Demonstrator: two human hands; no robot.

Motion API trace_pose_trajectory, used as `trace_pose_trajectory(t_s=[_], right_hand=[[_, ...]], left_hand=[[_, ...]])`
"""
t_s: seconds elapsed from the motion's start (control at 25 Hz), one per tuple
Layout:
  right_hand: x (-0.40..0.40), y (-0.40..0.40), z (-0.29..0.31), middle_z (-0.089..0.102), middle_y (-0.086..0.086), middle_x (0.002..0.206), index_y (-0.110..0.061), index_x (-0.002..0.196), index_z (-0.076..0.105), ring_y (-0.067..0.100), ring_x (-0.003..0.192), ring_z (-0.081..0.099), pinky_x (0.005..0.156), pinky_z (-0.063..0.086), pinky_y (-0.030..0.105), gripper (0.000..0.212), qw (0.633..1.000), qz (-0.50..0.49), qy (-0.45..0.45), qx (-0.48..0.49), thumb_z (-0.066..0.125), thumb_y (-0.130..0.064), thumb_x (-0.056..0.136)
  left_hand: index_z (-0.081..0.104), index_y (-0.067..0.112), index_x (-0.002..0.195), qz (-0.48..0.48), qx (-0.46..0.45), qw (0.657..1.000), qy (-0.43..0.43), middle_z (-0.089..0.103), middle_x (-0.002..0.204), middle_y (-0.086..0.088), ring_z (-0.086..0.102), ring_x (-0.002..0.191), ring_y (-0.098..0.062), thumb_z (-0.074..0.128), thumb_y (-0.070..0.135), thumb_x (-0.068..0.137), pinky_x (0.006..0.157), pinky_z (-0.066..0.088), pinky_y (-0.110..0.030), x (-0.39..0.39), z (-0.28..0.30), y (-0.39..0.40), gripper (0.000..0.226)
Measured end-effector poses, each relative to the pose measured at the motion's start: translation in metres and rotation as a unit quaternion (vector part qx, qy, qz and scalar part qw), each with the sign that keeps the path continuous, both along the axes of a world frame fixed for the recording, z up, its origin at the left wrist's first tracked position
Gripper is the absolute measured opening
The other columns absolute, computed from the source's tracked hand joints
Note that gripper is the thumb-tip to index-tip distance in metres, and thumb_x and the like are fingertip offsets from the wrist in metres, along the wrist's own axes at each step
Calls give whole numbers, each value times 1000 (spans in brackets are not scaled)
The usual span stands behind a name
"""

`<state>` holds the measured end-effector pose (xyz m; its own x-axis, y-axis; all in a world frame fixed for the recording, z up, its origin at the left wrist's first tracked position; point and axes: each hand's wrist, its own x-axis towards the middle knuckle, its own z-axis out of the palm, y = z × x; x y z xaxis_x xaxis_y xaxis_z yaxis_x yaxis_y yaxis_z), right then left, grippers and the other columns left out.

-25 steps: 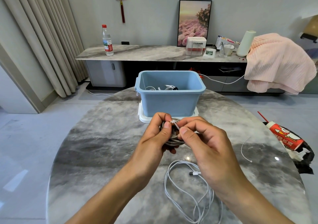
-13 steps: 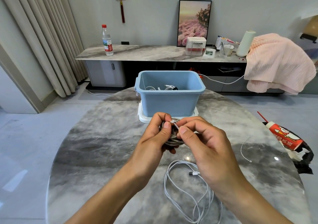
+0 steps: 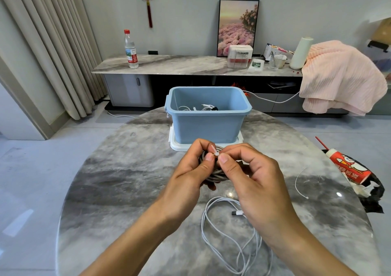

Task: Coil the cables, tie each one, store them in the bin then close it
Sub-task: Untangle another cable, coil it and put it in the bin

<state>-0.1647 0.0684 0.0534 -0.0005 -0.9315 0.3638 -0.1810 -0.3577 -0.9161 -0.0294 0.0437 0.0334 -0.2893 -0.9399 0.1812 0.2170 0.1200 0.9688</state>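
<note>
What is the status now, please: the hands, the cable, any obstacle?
Left hand grips grey coiled cable; right hand pinches white tie. Blue bin open. White cable loose on table, uncoiled.

Grey coiled cable (image 3: 213, 175) held up, white tie (image 3: 214, 151) at its top; white cable (image 3: 230, 239) sprawled loose below; blue bin (image 3: 208, 125) open, sitting on lid (image 3: 182, 146).
</note>
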Motion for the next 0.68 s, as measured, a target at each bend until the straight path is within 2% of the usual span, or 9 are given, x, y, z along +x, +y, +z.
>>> trace_pose_trajectory(t_s=[0.08,0.16,0.4,0.56,0.68], right_hand=[[-1,-2,-1,70,-3,88,-17,84,73,18,88,68,76,54,29,16,1000,1,-11,-1,64,-11,95],[-1,-1,1,70,-4,90,-15,81,73,14,86,68,73,53,23,17,998,25,-49,6,64,-8,94],[2,0,1,69,-6,103,-13,72,71,13,98,65,80,50,19,18,996,52,-71,14,61,-17,86],[4,0,-1,69,-5,102,-14,72,71,14,96,66,76,51,20,19,997,34,-73,7,60,-17,87],[4,-1,-2,69,-5,102,-13,73,71,17,101,66,81,52,26,19,998,22,-61,4,60,-18,88]], left_hand=[[52,27,89,2,-10,1000,-7,52,76,9,47,70,-12,45,30,93,66,40,-28,0,0,1,9],[51,26,90,14,-6,1000,2,54,80,5,48,72,-14,45,30,93,65,41,-28,0,0,1,8],[46,15,94,28,65,992,100,53,77,-2,49,66,-14,47,21,98,58,39,-26,-1,3,0,8],[46,15,93,21,62,993,95,55,82,-3,51,68,-14,47,27,92,59,40,-27,-1,2,0,12],[46,15,94,20,52,995,80,55,84,-3,51,70,-14,47,28,91,60,41,-27,-1,2,1,14]])
